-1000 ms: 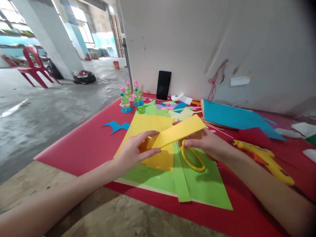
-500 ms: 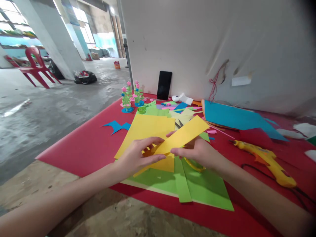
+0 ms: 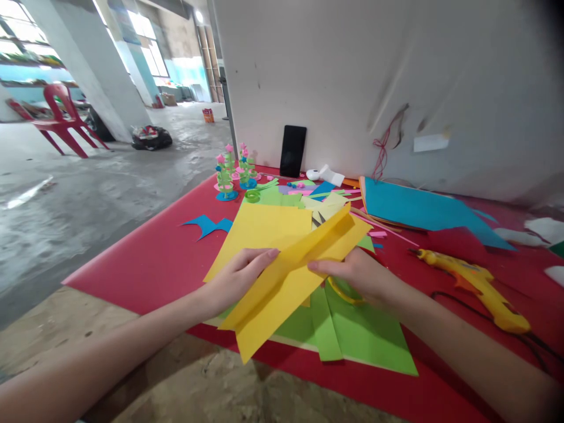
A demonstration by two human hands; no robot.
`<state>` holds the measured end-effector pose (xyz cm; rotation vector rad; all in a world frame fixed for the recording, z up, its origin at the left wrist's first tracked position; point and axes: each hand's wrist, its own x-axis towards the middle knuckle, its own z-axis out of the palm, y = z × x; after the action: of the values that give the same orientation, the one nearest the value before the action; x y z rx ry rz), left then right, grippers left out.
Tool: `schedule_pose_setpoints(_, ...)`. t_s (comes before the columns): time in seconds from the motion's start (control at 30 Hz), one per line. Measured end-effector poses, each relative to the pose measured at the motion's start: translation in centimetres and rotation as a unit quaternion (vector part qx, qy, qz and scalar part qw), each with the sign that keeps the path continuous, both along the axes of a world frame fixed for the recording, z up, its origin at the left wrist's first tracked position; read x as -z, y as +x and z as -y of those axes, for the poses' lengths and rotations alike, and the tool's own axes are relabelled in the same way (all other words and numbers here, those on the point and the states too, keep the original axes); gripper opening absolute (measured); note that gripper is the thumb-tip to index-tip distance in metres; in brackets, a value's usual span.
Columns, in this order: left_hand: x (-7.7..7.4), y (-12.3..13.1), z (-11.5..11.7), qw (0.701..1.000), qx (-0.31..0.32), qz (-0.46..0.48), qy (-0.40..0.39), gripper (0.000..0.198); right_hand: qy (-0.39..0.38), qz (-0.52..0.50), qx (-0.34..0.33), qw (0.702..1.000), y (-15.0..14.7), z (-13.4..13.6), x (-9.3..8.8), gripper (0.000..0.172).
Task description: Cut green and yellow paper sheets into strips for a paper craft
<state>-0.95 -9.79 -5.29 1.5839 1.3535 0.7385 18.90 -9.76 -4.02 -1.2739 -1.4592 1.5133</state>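
A creased strip of yellow paper (image 3: 282,288) is held slantwise between my hands, its fold partly opened out. My left hand (image 3: 240,273) pinches its left long edge, thumb on top. On the right side, my right hand (image 3: 352,273) grips the other edge, thumb over the paper and fingers hidden beneath. Under the strip lie a larger yellow sheet (image 3: 259,226) and a green sheet (image 3: 379,335), with a narrow green strip (image 3: 326,329) on top. Yellow-handled scissors (image 3: 346,292) lie beneath my right hand, their blade tips showing beyond the strip.
A yellow glue gun (image 3: 480,294) with its cord lies at the right. Blue sheets (image 3: 423,205) are stacked behind it. Small paper ornaments (image 3: 227,179) stand at the back left, a black phone (image 3: 293,151) leans on the wall, and blue scraps (image 3: 207,225) lie at the left.
The yellow strip was folded flat and narrow; now it is spread open along its crease, reaching lower toward me. My left fingers have closed onto its edge.
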Motion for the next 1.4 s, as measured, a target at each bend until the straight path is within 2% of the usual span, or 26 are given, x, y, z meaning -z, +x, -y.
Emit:
schedule_pose_setpoints(0.07, -0.2, 0.1, 0.1, 0.998, -0.032, 0.022, -0.044, 0.041, -0.005, -0.053, 0.029, 0.998, -0.3, 0.1, 0.1, 0.024)
schedule_pose_setpoints(0.1, -0.3, 0.1, 0.1, 0.997, -0.016, 0.040, -0.062, 0.042, -0.001, -0.074, 0.038, 0.997, -0.4, 0.2, 0.2, 0.026)
schedule_pose_setpoints(0.23, -0.6, 0.1, -0.2, 0.983, 0.131, 0.099, -0.078, 0.041, 0.025, -0.076, 0.076, 0.994, -0.7, 0.5, 0.7, 0.030)
schedule_pose_setpoints(0.33, -0.4, 0.2, -0.3, 0.983, 0.156, 0.066, -0.065, 0.029, 0.036, -0.039, 0.093, 0.994, -0.8, 0.8, 1.0, 0.028)
schedule_pose_setpoints(0.43, -0.2, 0.5, -0.1, 0.980, 0.169, 0.051, -0.095, 0.021, 0.028, -0.032, 0.099, 0.994, -0.9, 1.0, 0.8, 0.025)
schedule_pose_setpoints(0.63, -0.1, 0.4, -0.3, 0.975, 0.178, 0.084, -0.105, 0.020, 0.011, -0.074, 0.088, 0.993, 0.9, -0.5, -1.0, 0.028)
schedule_pose_setpoints(0.83, -0.3, -0.2, -0.7, 0.975, 0.199, 0.034, -0.089, 0.025, 0.018, -0.008, 0.069, 0.997, 3.8, -2.1, -3.1, 0.019)
schedule_pose_setpoints(1.0, -1.0, -0.6, -1.2, 0.981, 0.175, 0.004, -0.084, 0.021, 0.024, 0.040, 0.081, 0.996, 5.4, -2.8, -3.7, 0.016)
schedule_pose_setpoints(1.17, -1.3, -1.1, -2.0, 0.986, 0.148, 0.001, -0.073, 0.018, 0.030, 0.037, 0.155, 0.987, 6.7, -3.2, -4.0, 0.008)
schedule_pose_setpoints(1.4, -1.0, -2.3, -4.1, 0.997, 0.069, -0.011, -0.016, 0.025, 0.052, 0.013, 0.191, 0.980, 8.9, -4.1, -4.2, 0.008)
